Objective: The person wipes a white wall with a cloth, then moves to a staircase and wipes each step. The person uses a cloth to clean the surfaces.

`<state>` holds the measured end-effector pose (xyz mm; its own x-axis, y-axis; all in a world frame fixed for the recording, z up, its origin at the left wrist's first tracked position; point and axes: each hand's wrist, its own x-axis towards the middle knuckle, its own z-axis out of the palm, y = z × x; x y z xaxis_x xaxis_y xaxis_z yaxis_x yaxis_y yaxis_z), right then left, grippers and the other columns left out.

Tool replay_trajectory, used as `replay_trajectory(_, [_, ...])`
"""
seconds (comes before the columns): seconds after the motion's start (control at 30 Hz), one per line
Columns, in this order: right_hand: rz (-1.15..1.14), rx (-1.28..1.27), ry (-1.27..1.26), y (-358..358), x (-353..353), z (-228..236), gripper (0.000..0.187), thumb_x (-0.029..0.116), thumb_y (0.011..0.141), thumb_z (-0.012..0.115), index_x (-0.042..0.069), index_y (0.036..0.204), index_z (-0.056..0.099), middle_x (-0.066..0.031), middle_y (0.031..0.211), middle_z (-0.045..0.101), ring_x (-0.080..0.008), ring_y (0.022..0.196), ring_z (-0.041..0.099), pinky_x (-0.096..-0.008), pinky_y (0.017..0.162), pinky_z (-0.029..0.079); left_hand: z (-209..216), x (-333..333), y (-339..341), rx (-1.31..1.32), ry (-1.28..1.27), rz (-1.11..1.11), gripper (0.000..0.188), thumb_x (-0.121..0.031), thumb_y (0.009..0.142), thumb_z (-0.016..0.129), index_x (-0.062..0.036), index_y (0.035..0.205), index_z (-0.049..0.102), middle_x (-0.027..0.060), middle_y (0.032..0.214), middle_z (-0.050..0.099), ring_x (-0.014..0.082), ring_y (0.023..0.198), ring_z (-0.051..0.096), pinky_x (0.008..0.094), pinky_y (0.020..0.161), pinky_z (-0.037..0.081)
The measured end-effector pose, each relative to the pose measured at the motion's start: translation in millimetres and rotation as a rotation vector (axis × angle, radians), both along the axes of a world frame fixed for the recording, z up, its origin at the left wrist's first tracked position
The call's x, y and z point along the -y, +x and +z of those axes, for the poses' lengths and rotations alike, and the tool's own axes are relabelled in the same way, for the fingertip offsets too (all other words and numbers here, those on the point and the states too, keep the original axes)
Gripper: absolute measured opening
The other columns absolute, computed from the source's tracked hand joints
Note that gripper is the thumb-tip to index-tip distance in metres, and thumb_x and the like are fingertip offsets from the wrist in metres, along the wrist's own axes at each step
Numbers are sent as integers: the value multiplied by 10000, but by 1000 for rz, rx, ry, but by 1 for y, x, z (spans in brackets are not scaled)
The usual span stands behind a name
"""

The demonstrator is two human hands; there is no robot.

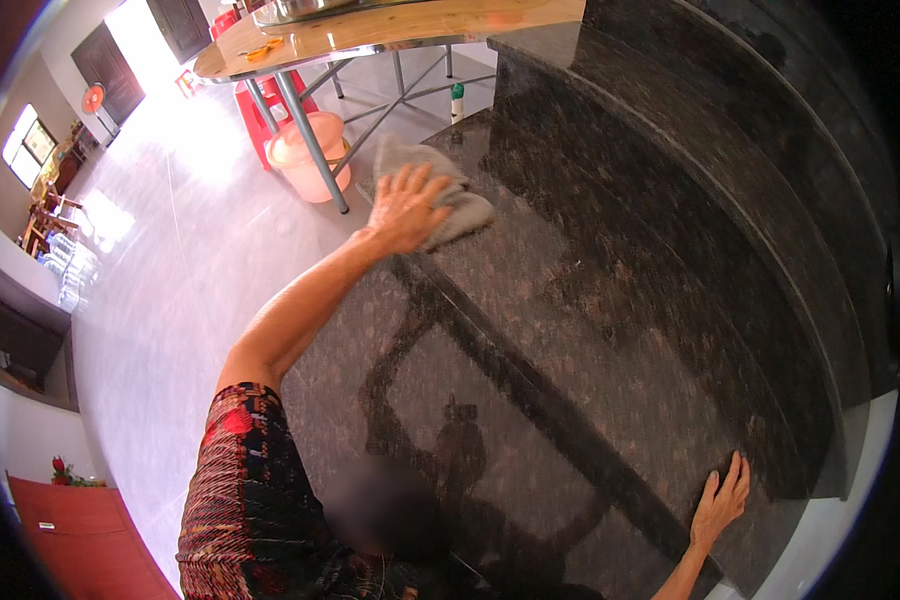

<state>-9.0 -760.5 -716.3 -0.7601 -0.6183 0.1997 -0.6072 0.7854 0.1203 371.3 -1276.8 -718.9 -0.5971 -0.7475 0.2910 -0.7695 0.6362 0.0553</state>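
Note:
My left hand [408, 208] lies with spread fingers on top of a folded grey cloth [457, 215], pressing it against the dark, speckled, polished stone step [470, 330]. The cloth sits at the far left corner of the step and is slightly blurred. Down at the lower right, my right hand [722, 500] rests on the stone near its edge, fingers extended and holding nothing. My arms and body are mirrored in the shiny surface.
Higher stone steps [690, 130] curve up on the right. Beyond the cloth stand a pink bucket [305, 160], a red plastic stool [253, 115], a green-capped bottle [457, 103] and a wooden table [400, 30] with metal legs. A red cabinet [90, 530] is at lower left.

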Motion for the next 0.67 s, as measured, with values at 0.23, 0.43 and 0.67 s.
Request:
replay_trajectory(0.23, [24,18,-60,4,5,5,471,340,956,413,182,1399,400,-73,1432,356,-290,1297,343,-530,1021,246,8,-107,-99,1,-79,-507,565,-541,860,524,-207,1310,454,130,1416,364,358,1322,302,585,1060,237])
replay_trajectory(0.43, [26,39,-81,1,5,3,467,346,963,410,177,1398,404,-77,1438,356,-293,1301,340,-515,1033,230,15,-258,-159,-120,-1,-1014,621,-656,783,540,-141,1131,541,128,1198,472,369,1202,376,584,996,258])
replay_trajectory(0.67, [10,79,-42,-12,-8,-5,481,367,969,403,194,1416,391,-94,1469,325,-306,1328,317,-510,1044,222,-6,-222,-147,-48,-216,-977,583,-506,718,712,-171,1137,483,72,1217,465,311,1234,374,597,990,281])
